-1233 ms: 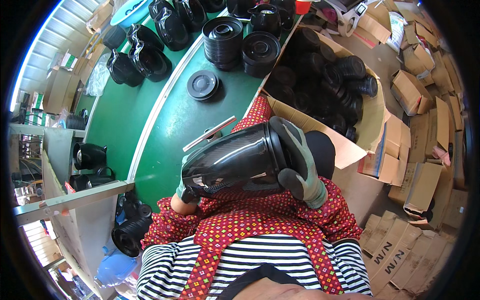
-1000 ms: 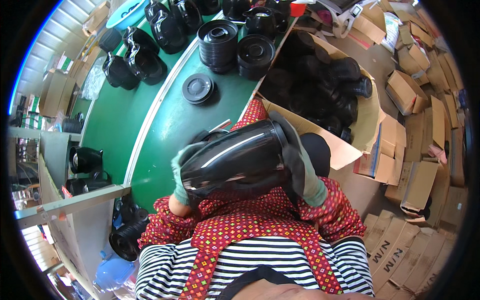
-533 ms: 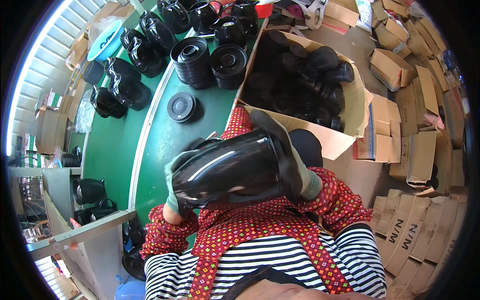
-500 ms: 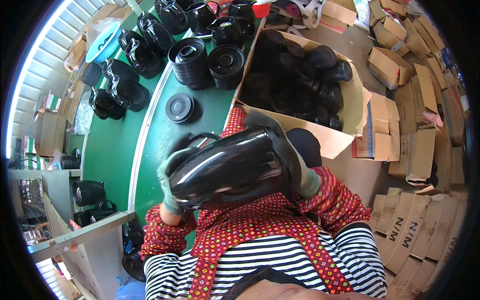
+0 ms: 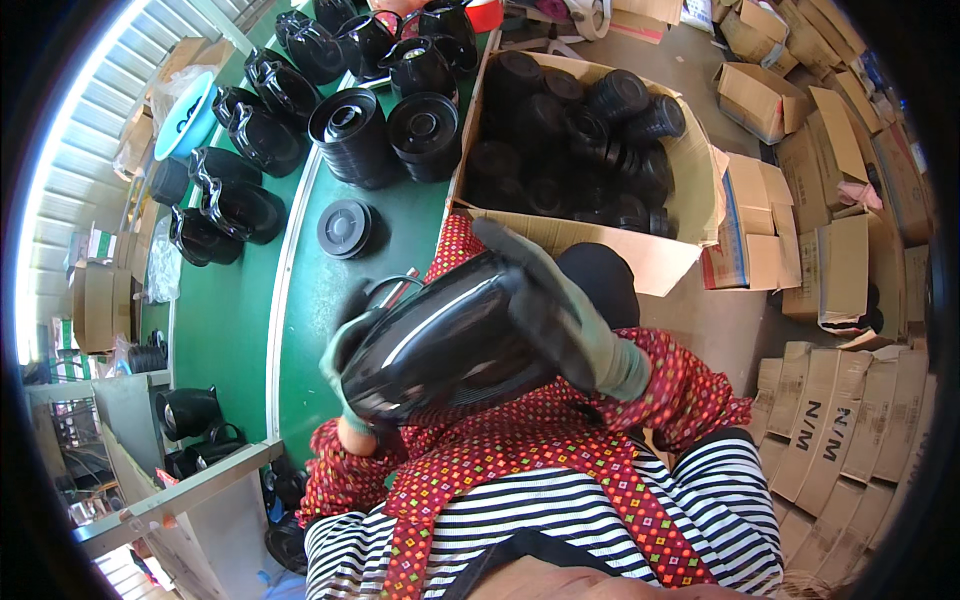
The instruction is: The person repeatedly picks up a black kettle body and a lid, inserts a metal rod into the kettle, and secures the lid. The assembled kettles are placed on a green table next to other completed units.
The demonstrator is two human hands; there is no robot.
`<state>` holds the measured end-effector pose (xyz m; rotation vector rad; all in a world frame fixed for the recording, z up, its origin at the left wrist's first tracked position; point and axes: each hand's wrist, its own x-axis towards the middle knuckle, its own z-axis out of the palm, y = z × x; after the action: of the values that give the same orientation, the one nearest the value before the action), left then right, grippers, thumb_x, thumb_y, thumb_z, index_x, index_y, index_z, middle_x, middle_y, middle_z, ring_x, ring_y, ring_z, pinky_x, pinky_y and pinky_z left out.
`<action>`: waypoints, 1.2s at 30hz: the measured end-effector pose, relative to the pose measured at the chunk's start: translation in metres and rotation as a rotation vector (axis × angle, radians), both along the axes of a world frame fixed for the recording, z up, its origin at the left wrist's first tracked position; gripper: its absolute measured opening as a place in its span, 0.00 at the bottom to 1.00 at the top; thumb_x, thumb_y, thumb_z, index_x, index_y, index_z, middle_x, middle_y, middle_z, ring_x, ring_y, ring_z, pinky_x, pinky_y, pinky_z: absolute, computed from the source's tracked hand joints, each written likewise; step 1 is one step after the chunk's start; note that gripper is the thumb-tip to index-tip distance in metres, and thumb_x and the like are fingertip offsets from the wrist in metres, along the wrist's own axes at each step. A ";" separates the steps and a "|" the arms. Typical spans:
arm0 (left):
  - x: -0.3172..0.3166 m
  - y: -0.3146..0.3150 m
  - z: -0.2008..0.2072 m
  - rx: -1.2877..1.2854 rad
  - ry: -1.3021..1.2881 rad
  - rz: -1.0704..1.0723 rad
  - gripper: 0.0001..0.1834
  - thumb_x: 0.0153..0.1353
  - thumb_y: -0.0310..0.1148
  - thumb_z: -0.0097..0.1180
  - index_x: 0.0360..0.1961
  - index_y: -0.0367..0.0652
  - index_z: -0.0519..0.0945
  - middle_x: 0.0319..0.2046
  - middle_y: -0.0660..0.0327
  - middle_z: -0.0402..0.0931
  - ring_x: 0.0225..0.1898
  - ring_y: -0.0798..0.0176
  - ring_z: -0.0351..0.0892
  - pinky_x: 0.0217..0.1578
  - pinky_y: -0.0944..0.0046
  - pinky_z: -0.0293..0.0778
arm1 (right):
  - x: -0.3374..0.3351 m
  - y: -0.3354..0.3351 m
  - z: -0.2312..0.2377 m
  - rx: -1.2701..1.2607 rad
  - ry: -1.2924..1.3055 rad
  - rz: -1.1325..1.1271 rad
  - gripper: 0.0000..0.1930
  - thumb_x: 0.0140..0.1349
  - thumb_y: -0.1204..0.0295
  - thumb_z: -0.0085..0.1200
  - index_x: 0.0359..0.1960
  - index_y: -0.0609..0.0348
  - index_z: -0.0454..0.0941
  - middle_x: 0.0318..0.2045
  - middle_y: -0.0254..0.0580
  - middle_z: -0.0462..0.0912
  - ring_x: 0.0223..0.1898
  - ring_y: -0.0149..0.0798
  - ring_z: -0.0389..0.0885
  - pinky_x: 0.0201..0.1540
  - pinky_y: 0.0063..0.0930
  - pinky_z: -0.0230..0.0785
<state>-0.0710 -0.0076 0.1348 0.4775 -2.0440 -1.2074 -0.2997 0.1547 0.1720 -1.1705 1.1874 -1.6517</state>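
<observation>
A glossy black jug (image 5: pixel 440 335) lies on its side above my lap, tilted up to the right. My left hand (image 5: pixel 345 365), in a grey-green glove with dark palm, grips its lower left end beside the handle. The gloved right hand (image 5: pixel 575 325) wraps over its upper right end, fingers slightly blurred. Beyond the jug, a round black lid (image 5: pixel 345 229) lies flat on the green table (image 5: pixel 310 320). Behind it stand two stacks of black round parts, a taller left stack (image 5: pixel 348 140) and a right stack (image 5: pixel 424 140). The jug's underside is hidden.
Several black jugs (image 5: pixel 245 208) stand at the table's far left, near a light-blue basin (image 5: pixel 187 115). An open carton (image 5: pixel 600 245) full of black round parts adjoins the table on the right. Flattened cartons (image 5: pixel 830 430) are stacked at right. A metal rail (image 5: pixel 180 500) runs at lower left.
My right hand has shifted from around the jug's right end onto its side. The jug has turned slightly, its right end staying higher. The whole view has also shifted a little.
</observation>
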 end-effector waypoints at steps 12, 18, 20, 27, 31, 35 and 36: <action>0.003 -0.002 -0.004 0.174 -0.046 -0.073 0.27 0.61 0.35 0.70 0.58 0.31 0.79 0.63 0.40 0.78 0.55 0.49 0.85 0.55 0.55 0.83 | -0.012 0.001 -0.041 0.109 -0.102 0.094 0.37 0.73 0.59 0.58 0.79 0.58 0.60 0.76 0.55 0.63 0.77 0.49 0.61 0.78 0.43 0.56; 0.003 -0.024 0.044 -0.524 -0.132 -0.153 0.18 0.55 0.27 0.75 0.44 0.29 0.85 0.58 0.32 0.80 0.43 0.48 0.91 0.44 0.57 0.86 | -0.001 0.011 -0.075 0.382 -0.722 0.100 0.32 0.81 0.52 0.48 0.73 0.64 0.66 0.69 0.47 0.74 0.63 0.40 0.77 0.70 0.41 0.65; 0.011 -0.023 0.029 -0.249 -0.063 0.029 0.20 0.53 0.29 0.76 0.45 0.28 0.86 0.64 0.33 0.76 0.47 0.47 0.91 0.50 0.57 0.85 | -0.016 0.022 -0.093 0.234 -0.702 0.207 0.34 0.82 0.50 0.44 0.77 0.65 0.58 0.75 0.50 0.65 0.71 0.42 0.68 0.75 0.42 0.56; 0.024 -0.023 -0.028 0.261 -0.047 0.004 0.29 0.52 0.37 0.78 0.51 0.29 0.85 0.64 0.37 0.77 0.62 0.44 0.82 0.59 0.51 0.80 | -0.030 0.002 -0.024 -0.194 0.582 0.042 0.58 0.63 0.41 0.66 0.84 0.61 0.47 0.82 0.68 0.41 0.84 0.62 0.38 0.82 0.50 0.37; 0.014 -0.019 -0.010 -0.005 -0.118 -0.038 0.28 0.55 0.33 0.77 0.55 0.30 0.84 0.66 0.38 0.75 0.60 0.46 0.83 0.58 0.52 0.81 | -0.001 -0.009 -0.024 0.085 -0.238 0.019 0.48 0.70 0.36 0.55 0.79 0.59 0.60 0.74 0.57 0.67 0.74 0.52 0.68 0.76 0.45 0.59; 0.008 -0.013 0.046 -0.286 -0.179 -0.024 0.19 0.58 0.23 0.71 0.51 0.27 0.84 0.61 0.40 0.79 0.54 0.51 0.87 0.57 0.60 0.81 | -0.002 -0.012 -0.066 0.469 -0.945 0.084 0.39 0.79 0.38 0.41 0.75 0.58 0.66 0.66 0.48 0.79 0.64 0.42 0.80 0.68 0.40 0.73; 0.006 -0.013 0.051 -0.369 -0.170 -0.050 0.17 0.57 0.21 0.70 0.48 0.26 0.85 0.61 0.40 0.80 0.54 0.51 0.87 0.58 0.61 0.80 | -0.009 -0.006 -0.073 0.265 -1.070 0.331 0.42 0.77 0.36 0.43 0.77 0.60 0.62 0.69 0.47 0.76 0.68 0.41 0.76 0.73 0.40 0.67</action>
<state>-0.0648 -0.0209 0.1861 0.3609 -2.3711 -0.8104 -0.3090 0.1491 0.0991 -0.1812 0.4530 -1.4541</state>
